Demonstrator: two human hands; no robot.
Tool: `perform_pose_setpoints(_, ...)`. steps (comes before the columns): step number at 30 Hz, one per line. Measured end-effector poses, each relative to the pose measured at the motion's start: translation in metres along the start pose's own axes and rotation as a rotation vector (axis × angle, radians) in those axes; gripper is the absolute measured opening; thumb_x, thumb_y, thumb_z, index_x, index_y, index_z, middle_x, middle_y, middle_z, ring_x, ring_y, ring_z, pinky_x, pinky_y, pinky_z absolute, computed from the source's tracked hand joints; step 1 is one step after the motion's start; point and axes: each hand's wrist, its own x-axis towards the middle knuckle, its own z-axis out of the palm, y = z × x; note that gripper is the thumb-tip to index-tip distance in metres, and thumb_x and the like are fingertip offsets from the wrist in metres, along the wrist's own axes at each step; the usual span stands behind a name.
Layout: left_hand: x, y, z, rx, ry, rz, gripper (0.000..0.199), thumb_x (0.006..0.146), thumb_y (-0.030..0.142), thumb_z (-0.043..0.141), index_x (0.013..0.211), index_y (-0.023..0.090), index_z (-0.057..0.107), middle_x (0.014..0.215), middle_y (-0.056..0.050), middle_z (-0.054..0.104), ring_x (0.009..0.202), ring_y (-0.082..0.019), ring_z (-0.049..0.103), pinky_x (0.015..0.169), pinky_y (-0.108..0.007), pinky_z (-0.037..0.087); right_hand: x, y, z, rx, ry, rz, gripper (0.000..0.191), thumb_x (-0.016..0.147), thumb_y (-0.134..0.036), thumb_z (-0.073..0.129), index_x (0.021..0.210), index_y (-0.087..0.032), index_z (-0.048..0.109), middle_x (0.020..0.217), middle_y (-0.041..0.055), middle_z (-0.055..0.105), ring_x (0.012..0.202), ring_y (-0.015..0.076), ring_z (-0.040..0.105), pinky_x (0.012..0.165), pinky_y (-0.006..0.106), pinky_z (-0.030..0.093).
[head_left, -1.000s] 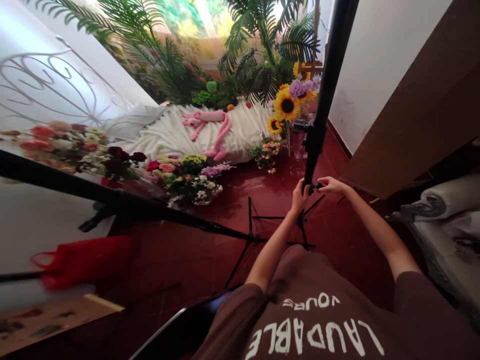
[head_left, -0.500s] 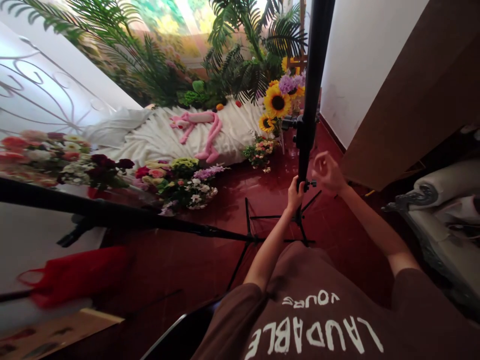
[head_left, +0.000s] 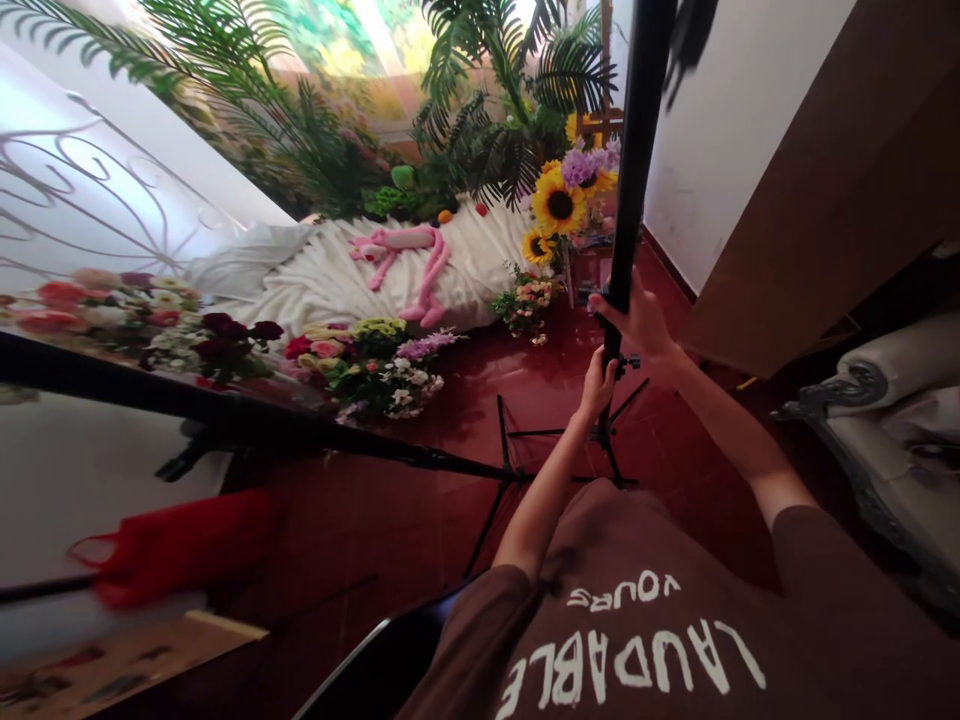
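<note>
A black upright stand [head_left: 634, 170] rises from a tripod base on the dark red floor. My left hand [head_left: 598, 384] is wrapped round its pole, beside a small black knob [head_left: 630, 364]. Just above, my right hand [head_left: 643, 318] is at the same pole near a clamp, with its thumb reaching across the front and its fingers spread behind. A second black stand [head_left: 300, 432] slants in from the left, its legs near the first one's.
Flower bunches [head_left: 367, 370] line a white draped cloth [head_left: 480, 262] bearing a pink plush toy [head_left: 427, 250]. Sunflowers [head_left: 559, 203] stand behind the pole. A red bag [head_left: 176, 545] is at lower left, a wrapped sofa [head_left: 870, 440] at right.
My right hand has moved up and left from beside the knob to the pole above my left hand. My left hand keeps its hold. The view has shifted slightly.
</note>
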Motion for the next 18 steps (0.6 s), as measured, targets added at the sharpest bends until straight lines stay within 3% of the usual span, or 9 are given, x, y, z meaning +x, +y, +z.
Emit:
perform_pose_setpoints(4, 0.001, -0.004, 0.000, 0.013, -0.005, 0.018, 0.048, 0.091, 0.050, 0.044, 0.127, 0.018, 0.047, 0.114, -0.013, 0.061, 0.102, -0.019, 0.059, 0.092, -0.035, 0.046, -0.034, 0.024, 0.028, -0.025, 0.002, 0.127, 0.057, 0.086, -0.068, 0.043, 0.115, -0.021, 0.048, 0.071, 0.0012, 0.060, 0.066, 0.0204, 0.063, 0.060, 0.030, 0.046)
perform_pose_setpoints(7, 0.001, -0.005, 0.000, 0.010, -0.008, 0.010, 0.047, 0.091, 0.049, 0.044, 0.126, 0.018, 0.047, 0.112, -0.012, 0.061, 0.099, -0.018, 0.059, 0.091, -0.035, 0.046, -0.039, 0.029, 0.036, -0.031, 0.013, 0.154, 0.051, 0.086, -0.065, 0.046, 0.115, -0.022, 0.051, 0.074, 0.0019, 0.062, 0.067, 0.0216, 0.065, 0.062, 0.032, 0.048)
perform_pose_setpoints(13, -0.001, -0.003, -0.003, -0.014, -0.011, -0.014, 0.046, 0.091, 0.048, 0.047, 0.125, 0.018, 0.049, 0.110, -0.012, 0.063, 0.095, -0.016, 0.061, 0.087, -0.032, 0.049, -0.049, 0.035, 0.025, 0.130, -0.070, 0.104, 0.051, 0.085, -0.054, 0.057, 0.126, -0.027, 0.044, 0.096, 0.0032, 0.066, 0.082, 0.0204, 0.067, 0.072, 0.033, 0.053)
perform_pose_setpoints(18, -0.001, -0.001, -0.008, -0.065, -0.021, -0.048, 0.045, 0.088, 0.048, 0.053, 0.124, 0.020, 0.052, 0.108, -0.010, 0.064, 0.099, -0.018, 0.063, 0.084, -0.032, 0.052, -0.090, 0.074, 0.008, 0.102, -0.200, 0.030, 0.048, 0.080, -0.041, 0.067, 0.122, -0.025, 0.048, 0.113, 0.0081, 0.064, 0.103, 0.0238, 0.062, 0.090, 0.040, 0.051)
